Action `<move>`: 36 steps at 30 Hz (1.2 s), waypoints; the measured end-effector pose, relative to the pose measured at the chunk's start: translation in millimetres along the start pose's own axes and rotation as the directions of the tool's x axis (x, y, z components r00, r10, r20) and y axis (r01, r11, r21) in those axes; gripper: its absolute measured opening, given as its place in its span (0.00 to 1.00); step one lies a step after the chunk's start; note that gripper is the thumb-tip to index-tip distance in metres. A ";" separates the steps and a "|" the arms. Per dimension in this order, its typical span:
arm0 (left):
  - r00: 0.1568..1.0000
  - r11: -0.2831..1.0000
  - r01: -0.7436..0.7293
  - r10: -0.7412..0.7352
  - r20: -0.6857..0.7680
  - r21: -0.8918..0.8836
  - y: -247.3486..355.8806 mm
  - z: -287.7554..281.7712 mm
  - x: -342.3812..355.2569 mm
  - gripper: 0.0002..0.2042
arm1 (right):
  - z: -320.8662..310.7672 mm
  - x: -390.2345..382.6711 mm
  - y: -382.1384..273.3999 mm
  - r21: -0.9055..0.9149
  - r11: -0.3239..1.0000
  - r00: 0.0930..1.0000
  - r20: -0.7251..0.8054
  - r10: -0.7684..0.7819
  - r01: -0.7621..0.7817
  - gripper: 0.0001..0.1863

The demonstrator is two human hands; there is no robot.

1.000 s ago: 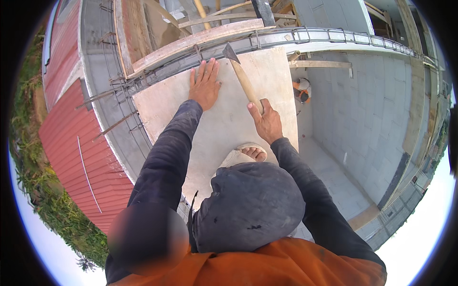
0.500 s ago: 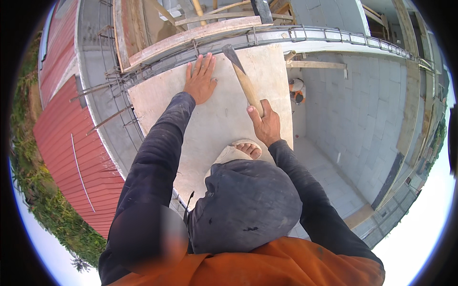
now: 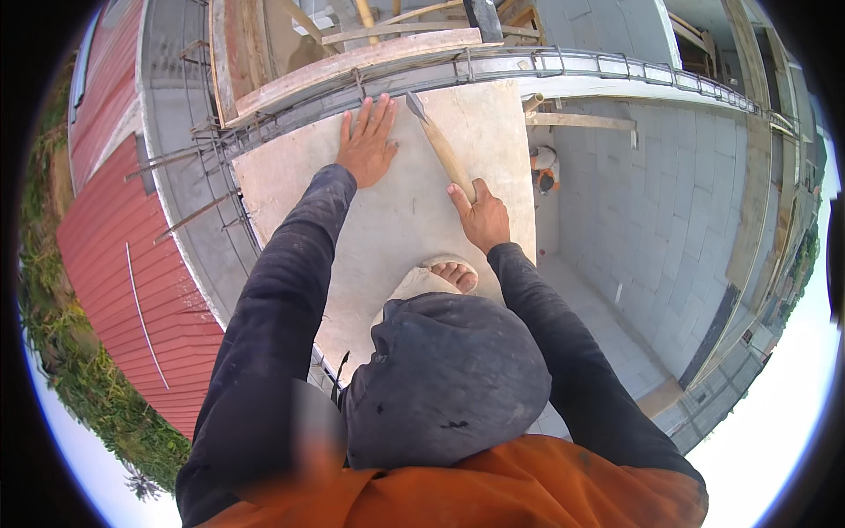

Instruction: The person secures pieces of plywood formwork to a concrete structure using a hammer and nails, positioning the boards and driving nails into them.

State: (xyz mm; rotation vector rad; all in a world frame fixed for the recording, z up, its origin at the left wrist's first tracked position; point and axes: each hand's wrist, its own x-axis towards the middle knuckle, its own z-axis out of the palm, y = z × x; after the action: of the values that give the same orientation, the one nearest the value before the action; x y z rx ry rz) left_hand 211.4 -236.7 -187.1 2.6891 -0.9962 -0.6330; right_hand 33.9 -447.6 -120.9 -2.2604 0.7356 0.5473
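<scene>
A pale plywood sheet (image 3: 392,224) lies in front of me, one edge beside the steel bars. My left hand (image 3: 368,151) rests flat on it near the far edge, fingers spread. My right hand (image 3: 482,218) is wrapped round the lower wooden handle of a hammer (image 3: 447,157). Its dark metal head points to the far left and is close to the left hand's fingertips, apart from them. Whether the head touches the board I cannot tell. A small thin mark or nail (image 3: 414,204) shows mid-board, too small to make out.
My foot (image 3: 455,275) is on the board's near part. Beyond the board run a rebar cage (image 3: 607,66) and timber formwork (image 3: 352,70). To the right, the board's edge drops to a lower level with a block wall (image 3: 651,202) and another person (image 3: 546,169). Red metal roofing (image 3: 132,290) lies left.
The hammer's head has tipped slightly left and nearer to the board, and my right hand has shifted a little. My left hand stays flat in almost the same place.
</scene>
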 end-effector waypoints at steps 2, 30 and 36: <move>1.000 1.000 0.014 -0.014 0.016 0.016 1.6 -0.6 2.0 0.39 | 0.5 10.3 4.0 0.072 0.997 1.000 -0.011 0.023 -0.022 0.37; 0.820 0.820 -0.572 0.572 -0.036 -0.003 92.0 24.2 -15.0 0.16 | -99.3 -145.3 78.1 0.558 0.656 0.836 0.139 0.531 -0.509 0.40; 0.663 0.637 -0.749 0.706 0.249 0.185 104.0 7.5 15.9 0.08 | -74.9 -173.5 106.5 0.605 0.627 0.829 0.105 0.549 -0.491 0.40</move>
State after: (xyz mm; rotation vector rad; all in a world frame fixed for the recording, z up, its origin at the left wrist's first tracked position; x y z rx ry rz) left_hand 159.5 -325.7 -164.4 2.1066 -2.1886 -0.5428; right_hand -151.5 -505.2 -24.1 -1.4429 1.4157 0.3821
